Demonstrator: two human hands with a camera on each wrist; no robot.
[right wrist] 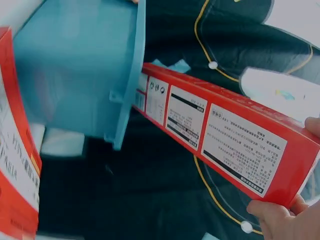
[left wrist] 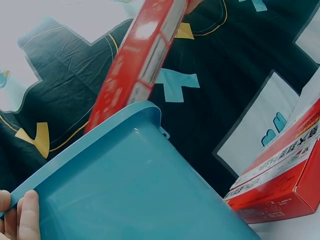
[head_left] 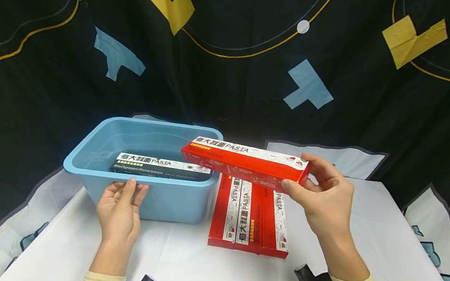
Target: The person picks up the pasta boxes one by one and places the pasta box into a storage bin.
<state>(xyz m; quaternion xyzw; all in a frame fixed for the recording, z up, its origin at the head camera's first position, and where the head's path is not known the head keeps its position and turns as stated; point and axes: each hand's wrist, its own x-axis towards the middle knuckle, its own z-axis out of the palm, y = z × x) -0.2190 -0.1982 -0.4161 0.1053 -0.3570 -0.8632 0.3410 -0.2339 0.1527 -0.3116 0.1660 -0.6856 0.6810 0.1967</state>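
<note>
My right hand (head_left: 326, 201) grips one end of a red pasta box (head_left: 243, 165), thumb at the near side and fingers over the far edge. The box is held up in the air, its other end over the right rim of a light blue plastic bin (head_left: 175, 204). With my left hand (head_left: 119, 214) I hold the bin's near rim; those fingers also show at the lower left of the left wrist view. Inside the bin lies a black pasta box (head_left: 160, 170) marked Blackpepper flavor sauce. The right wrist view shows the printed white panels of the red box (right wrist: 190, 120).
Several red pasta boxes (head_left: 253, 226) lie side by side on the white table (head_left: 178, 266), just right of the bin. A dark curtain (head_left: 232, 97) with yellow and blue shapes hangs behind the table.
</note>
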